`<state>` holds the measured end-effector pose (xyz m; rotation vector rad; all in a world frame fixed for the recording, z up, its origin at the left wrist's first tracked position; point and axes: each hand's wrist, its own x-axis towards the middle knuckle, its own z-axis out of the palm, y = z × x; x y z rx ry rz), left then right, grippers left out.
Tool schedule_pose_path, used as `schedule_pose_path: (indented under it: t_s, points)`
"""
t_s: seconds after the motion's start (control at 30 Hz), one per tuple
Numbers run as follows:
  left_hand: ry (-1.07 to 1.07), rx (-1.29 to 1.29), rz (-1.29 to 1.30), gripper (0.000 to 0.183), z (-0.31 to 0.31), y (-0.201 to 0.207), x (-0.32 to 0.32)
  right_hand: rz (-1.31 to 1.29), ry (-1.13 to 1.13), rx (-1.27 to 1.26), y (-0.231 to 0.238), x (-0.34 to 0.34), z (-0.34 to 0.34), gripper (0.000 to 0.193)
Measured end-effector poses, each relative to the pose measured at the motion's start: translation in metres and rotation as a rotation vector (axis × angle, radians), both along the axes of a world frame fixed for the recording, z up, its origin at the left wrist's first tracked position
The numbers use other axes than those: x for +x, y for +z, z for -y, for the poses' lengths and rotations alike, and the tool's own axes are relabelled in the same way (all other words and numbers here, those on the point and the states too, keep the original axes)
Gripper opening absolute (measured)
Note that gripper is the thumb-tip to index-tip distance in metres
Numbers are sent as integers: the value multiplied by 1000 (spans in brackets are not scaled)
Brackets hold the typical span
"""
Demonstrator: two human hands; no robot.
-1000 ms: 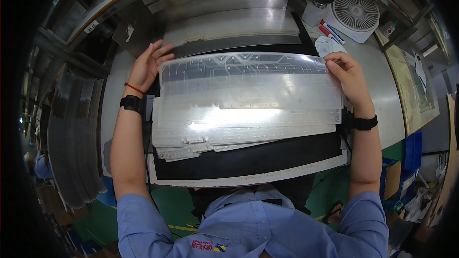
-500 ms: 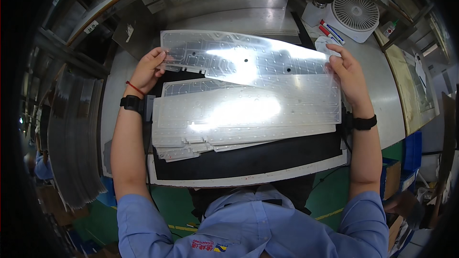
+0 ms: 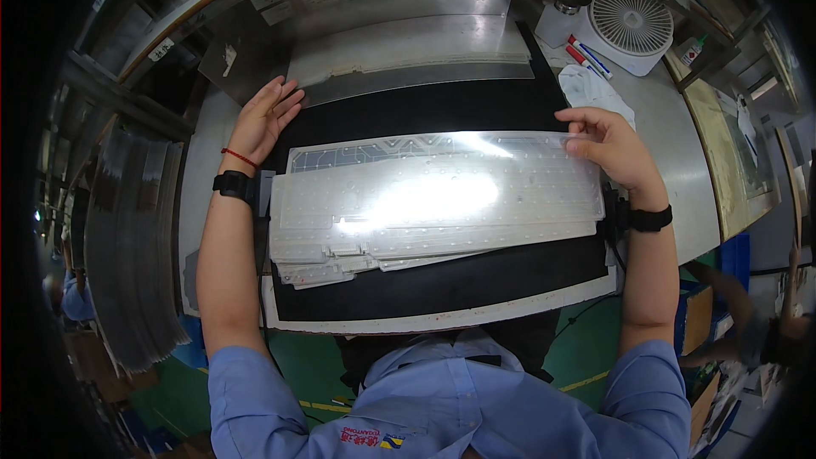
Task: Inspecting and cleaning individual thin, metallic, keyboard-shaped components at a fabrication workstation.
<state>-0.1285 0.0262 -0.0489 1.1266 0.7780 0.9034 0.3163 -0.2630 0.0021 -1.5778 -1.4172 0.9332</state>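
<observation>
A pile of clear plastic sheets printed with circuit traces point(image 3: 527, 195) lies slightly fanned on the black mat, glare across its middle. My right hand point(image 3: 614, 146) is at the far right corner of this pile, its thumb over the top sheet and its bent fingers apart from the thumb. Whether it touches the sheet is hard to see. My left hand point(image 3: 274, 119) is raised over the mat's far left part, fingers spread and holding nothing. Beyond the mat's bare stretch, more clear sheets point(image 3: 425, 75) lie against the metal back panel.
The black mat point(image 3: 459, 276) covers a white-edged board on the metal table. At the far right stand a white fan point(image 3: 633, 21), a bottle point(image 3: 561, 21), markers point(image 3: 589, 59) and a crumpled white cloth point(image 3: 595, 93). A tall stack of sheets point(image 3: 132, 238) is at the left.
The clear sheet that both hands held up is out of them. The far sheets and mat now show. My left hand has opened; my right has lowered to the near pile's corner.
</observation>
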Motion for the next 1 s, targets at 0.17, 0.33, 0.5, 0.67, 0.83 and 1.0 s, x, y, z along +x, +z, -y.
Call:
schedule_pose_path:
  t_s: [0.17, 0.33, 0.5, 0.67, 0.83, 1.0]
  points:
    - [-62, 22, -34, 48, -1, 1, -3, 98, -80, 6, 6, -4, 0, 20]
    - [-115, 49, -74, 46, 4, 5, 2, 60, -124, 118, 1, -3, 0, 15]
    - [-243, 20, -162, 42, 9, 15, 3, -38, -186, 151, -5, 1, -2, 15]
    - [-321, 88, -201, 34, 3, -2, -8, -121, -220, 182, -7, 1, -7, 17]
    - [-360, 116, -252, 24, 9, 6, 2, -68, -237, 210, -12, 5, -7, 22]
    - [-261, 91, -155, 26, -3, 1, -6, -171, -240, 169, -3, -4, -6, 44]
